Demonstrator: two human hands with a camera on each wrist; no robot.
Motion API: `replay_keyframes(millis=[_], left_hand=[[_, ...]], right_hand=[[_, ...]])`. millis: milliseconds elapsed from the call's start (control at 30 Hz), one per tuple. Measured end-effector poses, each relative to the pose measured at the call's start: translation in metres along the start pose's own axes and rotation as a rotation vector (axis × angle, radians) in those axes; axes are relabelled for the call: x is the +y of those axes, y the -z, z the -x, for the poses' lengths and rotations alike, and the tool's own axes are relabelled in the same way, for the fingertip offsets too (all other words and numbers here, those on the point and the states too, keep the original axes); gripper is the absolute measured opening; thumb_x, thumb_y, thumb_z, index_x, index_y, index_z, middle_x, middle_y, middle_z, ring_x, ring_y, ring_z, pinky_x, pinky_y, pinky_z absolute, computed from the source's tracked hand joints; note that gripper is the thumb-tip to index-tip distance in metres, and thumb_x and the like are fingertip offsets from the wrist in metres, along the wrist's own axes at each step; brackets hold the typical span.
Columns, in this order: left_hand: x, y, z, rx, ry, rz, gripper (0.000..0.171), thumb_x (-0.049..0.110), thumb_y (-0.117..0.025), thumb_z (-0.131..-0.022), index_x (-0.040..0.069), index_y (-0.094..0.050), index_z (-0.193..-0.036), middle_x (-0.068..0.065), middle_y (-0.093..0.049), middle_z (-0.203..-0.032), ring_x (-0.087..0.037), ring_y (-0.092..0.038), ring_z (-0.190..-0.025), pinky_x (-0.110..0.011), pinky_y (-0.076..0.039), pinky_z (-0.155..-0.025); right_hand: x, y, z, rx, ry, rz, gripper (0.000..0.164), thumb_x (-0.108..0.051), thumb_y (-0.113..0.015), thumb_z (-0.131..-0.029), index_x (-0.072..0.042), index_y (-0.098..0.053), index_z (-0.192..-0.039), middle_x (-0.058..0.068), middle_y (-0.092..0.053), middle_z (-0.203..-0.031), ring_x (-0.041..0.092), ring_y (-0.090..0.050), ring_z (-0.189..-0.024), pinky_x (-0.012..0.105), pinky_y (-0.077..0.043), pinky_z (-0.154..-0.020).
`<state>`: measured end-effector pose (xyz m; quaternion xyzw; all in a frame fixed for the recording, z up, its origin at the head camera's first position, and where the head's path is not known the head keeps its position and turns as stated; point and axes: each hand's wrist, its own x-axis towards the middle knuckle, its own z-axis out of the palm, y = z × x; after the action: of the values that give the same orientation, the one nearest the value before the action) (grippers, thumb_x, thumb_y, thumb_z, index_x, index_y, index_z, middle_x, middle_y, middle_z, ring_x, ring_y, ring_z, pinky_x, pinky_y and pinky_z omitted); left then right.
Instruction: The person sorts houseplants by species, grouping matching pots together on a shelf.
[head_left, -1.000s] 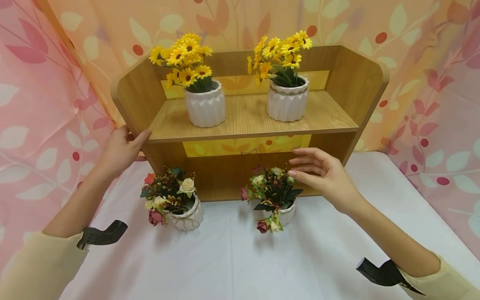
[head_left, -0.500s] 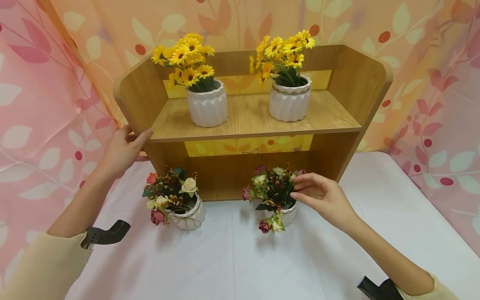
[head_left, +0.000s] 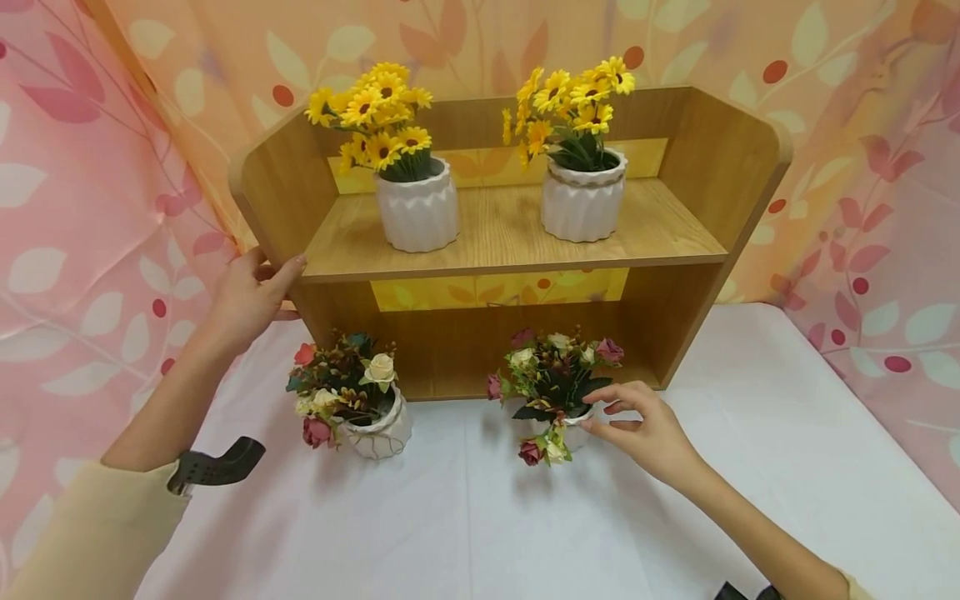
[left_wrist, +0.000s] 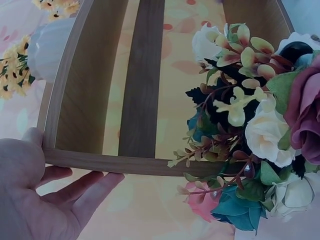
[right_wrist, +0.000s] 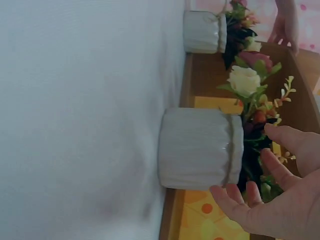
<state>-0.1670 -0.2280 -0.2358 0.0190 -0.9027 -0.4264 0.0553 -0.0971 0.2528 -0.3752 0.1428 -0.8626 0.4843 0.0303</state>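
My left hand [head_left: 243, 304] holds the left side panel of a two-tier wooden shelf [head_left: 480, 265], thumb at the front edge and fingers along the outer face, as the left wrist view shows. At the lower right front stands a white pot [head_left: 576, 438] of artificial roses on the cloth. Beside its rim is my right hand [head_left: 648, 435], fingers spread and slightly bent around a gap. In the right wrist view the fingertips [right_wrist: 218, 192] lie close to the rim of that pot; I cannot tell whether they touch it. Nothing is gripped there.
Another white pot [head_left: 382, 437] of roses stands at the lower left front. Two white pots, the left pot [head_left: 418, 212] and the right pot [head_left: 582, 208], hold yellow flowers on the upper board. White cloth [head_left: 465, 525] covers the table; patterned curtains [head_left: 862, 125] hang around.
My right hand has come down from beside the roses to the pot's rim, its fingers more bent. The left hand keeps its hold on the shelf. The pots stay put.
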Motion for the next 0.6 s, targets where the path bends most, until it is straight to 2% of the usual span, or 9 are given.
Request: replay_keyframes(millis=[200, 333, 500, 600], left_hand=[[-0.001, 0.000, -0.001, 0.005, -0.003, 0.007, 0.092, 0.060, -0.048, -0.106, -0.001, -0.017, -0.167, -0.036, -0.041, -0.158, -0.056, -0.054, -0.135, -0.036, -0.061, -0.084], [-0.002, -0.001, -0.002, 0.008, -0.003, 0.014, 0.091, 0.060, -0.047, -0.106, 0.000, -0.017, -0.167, -0.036, -0.041, -0.158, -0.056, -0.054, -0.135, -0.036, -0.061, -0.084], [-0.002, -0.001, -0.002, 0.009, -0.004, 0.013, 0.091, 0.061, -0.047, -0.106, 0.000, -0.017, -0.167, -0.036, -0.041, -0.158, -0.056, -0.054, -0.135, -0.037, -0.060, -0.085], [-0.002, -0.001, -0.001, 0.012, -0.002, 0.004, 0.091, 0.061, -0.047, -0.106, 0.000, -0.017, -0.167, -0.036, -0.041, -0.158, -0.056, -0.054, -0.135, -0.038, -0.059, -0.087]], right_hand=[[0.013, -0.008, -0.001, -0.009, 0.023, -0.024, 0.026, -0.010, -0.083, -0.092, -0.006, -0.076, -0.117, 0.019, -0.056, -0.123, 0.039, -0.055, -0.121, 0.053, -0.064, -0.091], [0.021, -0.012, -0.002, -0.019, 0.046, -0.010, 0.026, -0.013, -0.084, -0.091, -0.009, -0.076, -0.116, 0.017, -0.060, -0.122, 0.043, -0.055, -0.125, 0.064, -0.061, -0.090], [0.027, -0.017, -0.005, -0.047, 0.045, -0.011, 0.025, -0.013, -0.085, -0.090, -0.009, -0.075, -0.113, 0.013, -0.064, -0.116, 0.042, -0.057, -0.123, 0.070, -0.057, -0.094], [0.029, -0.021, -0.006, -0.054, 0.050, -0.041, 0.026, -0.009, -0.086, -0.088, -0.006, -0.074, -0.110, 0.014, -0.063, -0.115, 0.042, -0.058, -0.123, 0.069, -0.055, -0.098]])
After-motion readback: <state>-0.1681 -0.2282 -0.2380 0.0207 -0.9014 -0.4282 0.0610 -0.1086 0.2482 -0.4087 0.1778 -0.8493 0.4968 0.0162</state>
